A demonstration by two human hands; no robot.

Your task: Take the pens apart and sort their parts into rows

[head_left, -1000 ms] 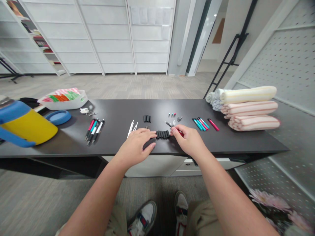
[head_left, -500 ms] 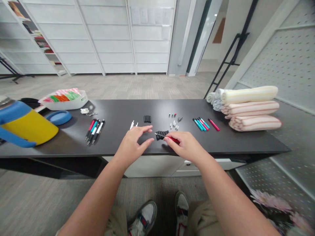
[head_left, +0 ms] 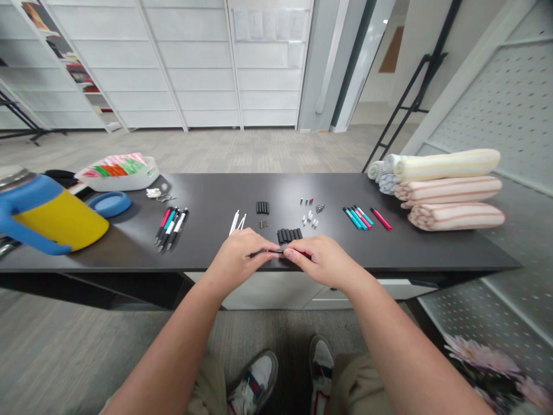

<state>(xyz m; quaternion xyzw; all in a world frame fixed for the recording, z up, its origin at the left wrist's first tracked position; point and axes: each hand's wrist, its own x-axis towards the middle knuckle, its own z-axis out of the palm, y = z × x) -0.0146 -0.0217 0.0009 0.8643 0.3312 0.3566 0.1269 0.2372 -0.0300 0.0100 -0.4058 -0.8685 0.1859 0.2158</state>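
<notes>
My left hand [head_left: 240, 257] and my right hand [head_left: 320, 259] meet over the near edge of the dark table [head_left: 216, 199]. Both are closed. The right pinches a red pen part, mostly hidden by its fingers. The left pinches a thin black piece [head_left: 264, 251] that points at the right hand's fingertips. Just beyond the hands lies a row of black grips [head_left: 289, 234]. Farther back are several more black grips [head_left: 262, 207], white refills [head_left: 237, 222] and small loose parts [head_left: 310, 217].
Finished pens [head_left: 171, 221] lie at the left, more pens [head_left: 358, 217] and a red pen [head_left: 381, 218] at the right. Rolled towels [head_left: 449, 188] are stacked far right. A yellow and blue jug [head_left: 47, 216], a blue lid [head_left: 109, 203] and a white tray [head_left: 116, 173] stand at left.
My right hand lifted the red pen part off the table and drew it toward me. My left hand left the table, took a black piece, and closed in to meet the right.
</notes>
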